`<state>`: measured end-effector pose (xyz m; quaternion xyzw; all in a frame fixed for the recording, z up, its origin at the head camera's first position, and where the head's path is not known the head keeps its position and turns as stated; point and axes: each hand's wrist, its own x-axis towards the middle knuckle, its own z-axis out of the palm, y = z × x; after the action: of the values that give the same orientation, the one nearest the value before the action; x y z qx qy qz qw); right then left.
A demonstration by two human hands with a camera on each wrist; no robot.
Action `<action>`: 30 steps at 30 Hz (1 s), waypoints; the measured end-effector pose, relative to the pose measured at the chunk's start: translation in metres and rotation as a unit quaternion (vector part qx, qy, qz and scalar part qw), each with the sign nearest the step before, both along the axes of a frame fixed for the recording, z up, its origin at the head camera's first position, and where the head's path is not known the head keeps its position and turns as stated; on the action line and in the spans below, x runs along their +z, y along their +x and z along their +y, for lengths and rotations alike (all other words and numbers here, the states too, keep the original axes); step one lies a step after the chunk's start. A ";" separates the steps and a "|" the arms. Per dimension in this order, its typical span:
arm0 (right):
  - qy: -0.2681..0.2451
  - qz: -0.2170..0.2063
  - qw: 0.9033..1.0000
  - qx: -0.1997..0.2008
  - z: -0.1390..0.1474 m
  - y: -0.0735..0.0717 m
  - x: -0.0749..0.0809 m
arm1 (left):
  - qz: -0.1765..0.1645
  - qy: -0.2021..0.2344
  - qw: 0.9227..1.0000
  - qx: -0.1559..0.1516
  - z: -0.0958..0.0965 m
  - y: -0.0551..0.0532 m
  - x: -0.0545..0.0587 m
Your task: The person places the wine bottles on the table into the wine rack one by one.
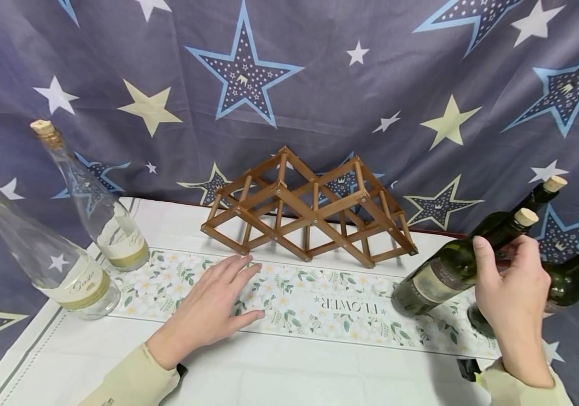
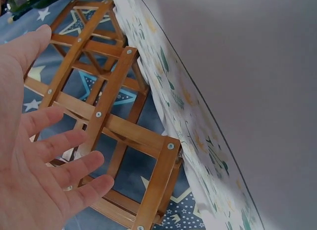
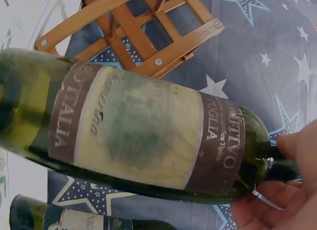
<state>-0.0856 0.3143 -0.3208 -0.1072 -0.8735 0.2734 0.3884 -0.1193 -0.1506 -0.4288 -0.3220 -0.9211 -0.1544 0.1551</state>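
At the right of the head view, my right hand (image 1: 515, 287) grips a green wine bottle (image 1: 433, 279) around its neck, just below the cork. This bottle leans, with its base toward the middle of the table. Its brown and cream label (image 3: 143, 136) faces the right wrist camera. My left hand (image 1: 213, 304) is over the flowered runner with fingers spread and nothing in them. Just beyond it stands a folding wooden wine rack (image 1: 315, 215), its lattice spread out and its slots without bottles. The left wrist view shows the open palm beside the rack (image 2: 98, 114).
Two more dark green bottles, one with a corked neck (image 1: 535, 197) and one at the far right (image 1: 568, 287), stand behind and beside my right hand. Two corked clear bottles, one nearer (image 1: 78, 282) and one farther (image 1: 124, 239), are at the left. A star-patterned cloth (image 1: 319, 96) hangs behind the table.
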 end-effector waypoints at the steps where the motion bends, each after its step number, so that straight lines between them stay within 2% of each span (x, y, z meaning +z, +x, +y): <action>1: -0.003 0.002 1.000 0.003 -0.001 0.000 0.000 | 0.000 0.000 1.000 0.000 0.000 0.000 0.000; 14: -0.015 0.002 1.000 0.010 -0.009 0.003 -0.002 | -0.019 0.000 1.000 0.003 0.006 0.003 0.002; 20: -0.061 0.002 0.998 0.021 -0.017 0.004 -0.005 | -0.023 0.001 1.000 -0.001 0.008 0.002 0.004; 30: -0.137 0.010 0.988 0.066 -0.030 0.002 -0.015 | -0.019 0.017 1.000 -0.013 0.016 0.002 0.005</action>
<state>-0.0836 0.2844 -0.3355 -0.0987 -0.8287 0.4169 0.3601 -0.1172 -0.1350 -0.4239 -0.3287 -0.9168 -0.1779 0.1409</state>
